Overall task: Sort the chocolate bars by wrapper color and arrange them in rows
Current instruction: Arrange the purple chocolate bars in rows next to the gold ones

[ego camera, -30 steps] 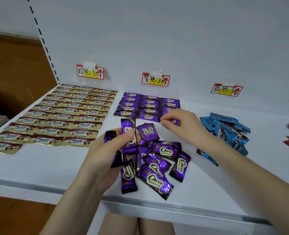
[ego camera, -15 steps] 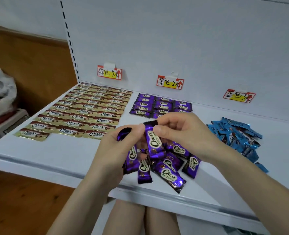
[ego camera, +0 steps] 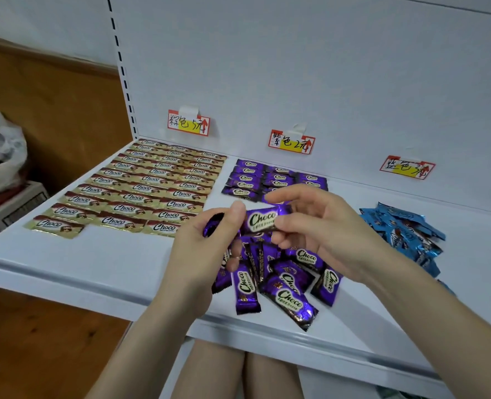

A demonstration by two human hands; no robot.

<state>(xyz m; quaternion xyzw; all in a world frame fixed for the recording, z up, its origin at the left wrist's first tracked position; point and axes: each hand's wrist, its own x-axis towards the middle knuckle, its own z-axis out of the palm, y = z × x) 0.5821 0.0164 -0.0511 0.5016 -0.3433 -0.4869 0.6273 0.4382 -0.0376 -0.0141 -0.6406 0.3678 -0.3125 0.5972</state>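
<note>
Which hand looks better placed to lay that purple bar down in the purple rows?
The right hand. It pinches the purple bar just in front of the purple rows, while the left hand is full, gripping other purple bars.

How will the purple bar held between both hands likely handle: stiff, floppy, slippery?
The purple bar is probably stiff: it spans straight between the left hand and right hand. Its glossy wrapper may be slippery. Flat, so unlikely to roll.

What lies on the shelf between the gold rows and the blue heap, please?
Head view: neat purple rows at the back, a loose purple heap in front, and above it the left hand and right hand holding one purple bar.
</note>
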